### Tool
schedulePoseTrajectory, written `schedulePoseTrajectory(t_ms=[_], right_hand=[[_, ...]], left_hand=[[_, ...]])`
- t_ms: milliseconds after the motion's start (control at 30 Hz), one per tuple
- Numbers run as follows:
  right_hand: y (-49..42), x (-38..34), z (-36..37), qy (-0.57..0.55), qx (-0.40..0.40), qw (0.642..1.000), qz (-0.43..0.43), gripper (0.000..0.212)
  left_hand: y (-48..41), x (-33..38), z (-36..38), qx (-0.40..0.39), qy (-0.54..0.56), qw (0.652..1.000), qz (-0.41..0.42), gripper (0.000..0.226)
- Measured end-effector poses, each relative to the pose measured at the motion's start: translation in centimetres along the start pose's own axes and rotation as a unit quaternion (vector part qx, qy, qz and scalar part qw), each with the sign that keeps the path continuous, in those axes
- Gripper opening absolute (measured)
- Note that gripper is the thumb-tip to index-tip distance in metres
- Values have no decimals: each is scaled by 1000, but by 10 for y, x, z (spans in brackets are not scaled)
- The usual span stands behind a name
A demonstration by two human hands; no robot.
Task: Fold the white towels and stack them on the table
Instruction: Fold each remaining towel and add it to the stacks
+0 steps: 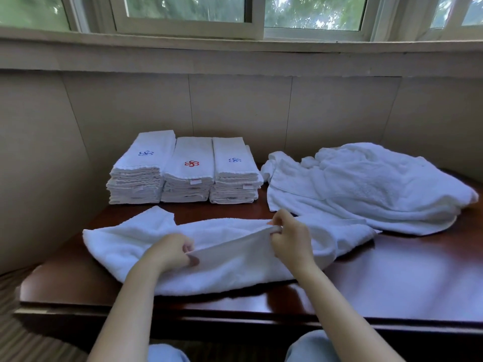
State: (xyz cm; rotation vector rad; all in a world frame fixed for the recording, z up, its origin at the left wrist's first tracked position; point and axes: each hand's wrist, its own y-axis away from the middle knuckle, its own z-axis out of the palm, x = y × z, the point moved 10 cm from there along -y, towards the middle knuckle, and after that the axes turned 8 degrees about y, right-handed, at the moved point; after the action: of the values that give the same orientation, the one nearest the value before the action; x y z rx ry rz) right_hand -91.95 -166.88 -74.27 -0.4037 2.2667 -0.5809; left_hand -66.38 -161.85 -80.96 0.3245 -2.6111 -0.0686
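On table (78,291), left hand (170,250) and right hand (290,237) pinching towel hem (230,242), bare wood (405,278) right

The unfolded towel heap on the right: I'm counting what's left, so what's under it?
Only the dark wooden table shows around the heap; its own folds cover anything beneath, so nothing more can be seen.
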Motion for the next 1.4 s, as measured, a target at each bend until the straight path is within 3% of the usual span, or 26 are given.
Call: schedulePoseTrajectory(t_ms=[100,167,300,367,567,700,767,833,867,967,1033,1100,1133,1200,1267,1333,1400], right_hand=[[-33,19,6,-23,-97,992,77,22],[-67,9,-7,63,-133,988,39,21],[-138,-31,-41,170,-166,971,-34,40],[-170,-47,-62,170,-148,973,-46,36],[-222,-89,-138,77,-20,992,-94,23],[-186,-115,-180,217,90,947,-219,5],[-161,-104,-189,312,101,921,-211,13],[-133,-67,-173,445,-20,883,-148,19],[-114,-42,-160,513,-108,843,-121,21],[-33,51,-120,575,-373,727,-37,21],[25,104,-98,520,-502,690,48,15],[53,129,-83,495,-538,678,70,5],[55,134,-79,495,-538,679,67,9],[49,135,-73,463,-525,709,81,22],[31,127,-67,411,-466,779,78,28],[10,113,-66,364,-344,864,47,28],[14,107,-54,320,-308,896,21,36]], left_hand=[[5,-16,-35,72,-16,995,-63,15],[13,-31,-75,157,2,981,-116,27],[25,-7,-168,347,45,934,-65,26],[26,16,-213,416,48,908,-28,27],[22,74,-310,478,38,875,66,40],[42,91,-319,501,11,857,116,44],[54,84,-305,503,8,857,108,40],[58,58,-281,479,15,876,52,35],[54,39,-264,434,-5,901,-5,32],[51,-25,-179,170,-98,962,-187,30],[58,-51,-104,-29,-74,968,-237,35],[67,-57,-49,-159,-111,946,-259,28],[64,-53,-36,-177,-153,940,-248,19],[47,-27,-27,-132,-221,947,-191,21],[28,2,-18,-53,-230,966,-107,24],[19,25,10,-28,-168,985,-34,37],[25,37,44,-50,-158,986,-1,43]])
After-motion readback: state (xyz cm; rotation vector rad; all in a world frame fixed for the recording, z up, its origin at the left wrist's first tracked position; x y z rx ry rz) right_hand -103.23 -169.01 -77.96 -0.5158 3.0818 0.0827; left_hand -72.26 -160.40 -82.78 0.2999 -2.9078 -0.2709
